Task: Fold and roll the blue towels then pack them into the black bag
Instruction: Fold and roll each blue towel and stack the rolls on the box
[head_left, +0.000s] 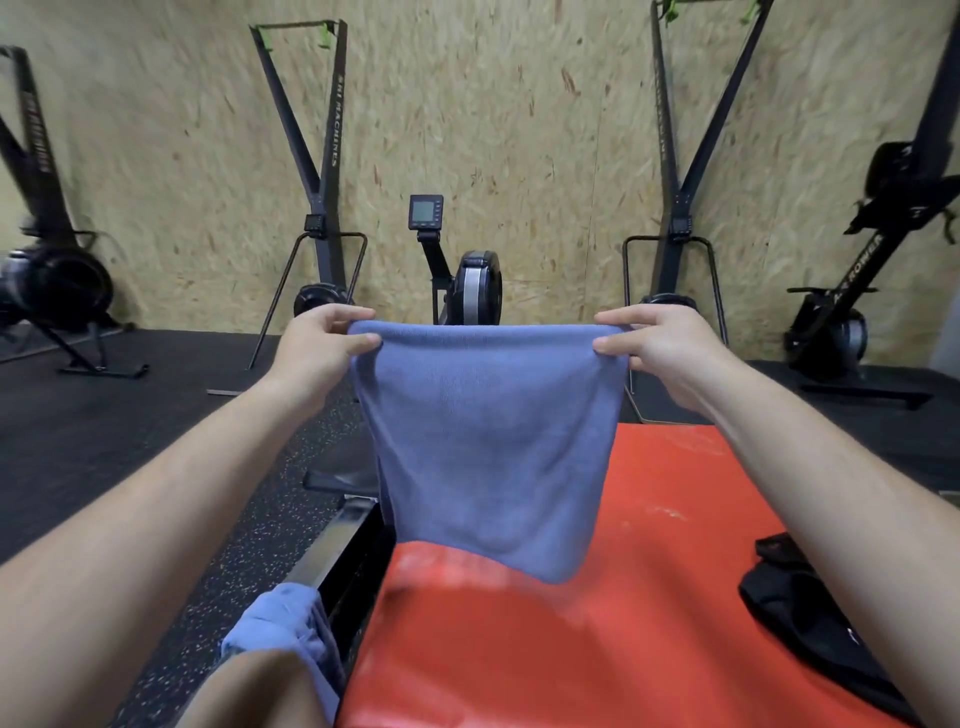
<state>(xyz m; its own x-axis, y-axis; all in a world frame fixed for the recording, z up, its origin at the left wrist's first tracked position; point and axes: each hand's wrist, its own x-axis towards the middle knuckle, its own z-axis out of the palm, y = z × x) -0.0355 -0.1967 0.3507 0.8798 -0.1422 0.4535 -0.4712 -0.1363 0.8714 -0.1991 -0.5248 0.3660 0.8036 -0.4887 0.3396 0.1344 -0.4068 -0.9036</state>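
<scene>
Chipboard wall (493, 104) is standing behind a rower (475, 283). Left hand (324, 345) and right hand (657, 345) are each pinching a top corner of a towel (493, 441), which is hanging over the red bench (649, 597). A second towel (283, 623) is lying bunched at lower left, and the bag (810, 623) is lying on the bench's right side.

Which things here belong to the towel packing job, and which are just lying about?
Job: held blue towel, crumpled blue towel, black bag, left hand, right hand.
Lying about: rowing machine, ski machines, red mat.
</scene>
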